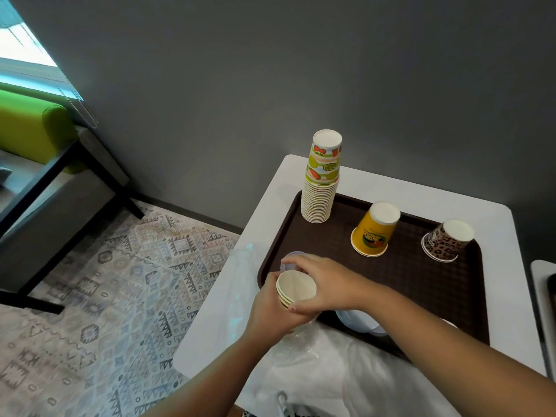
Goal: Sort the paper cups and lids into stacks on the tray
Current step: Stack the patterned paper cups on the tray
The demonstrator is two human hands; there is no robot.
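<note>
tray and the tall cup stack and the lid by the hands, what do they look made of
Tray: likely moulded plastic, dark brown, matte, with a fine grid texture and a raised rim.
Tall cup stack: paper, going by the printed fruit pattern, rolled rims and flat white base; finish slightly smooth.
Lid: seems thin clear plastic, since the tray shows through it; mostly hidden by the right hand.

a lounge or break corner, office-like rather than a kitchen: a small white table (496,284) against a plain grey wall (301,70), a patterned carpet (120,281), a green sofa (30,127) by a window (21,43), a dark serving tray (421,284) on the table.
</note>
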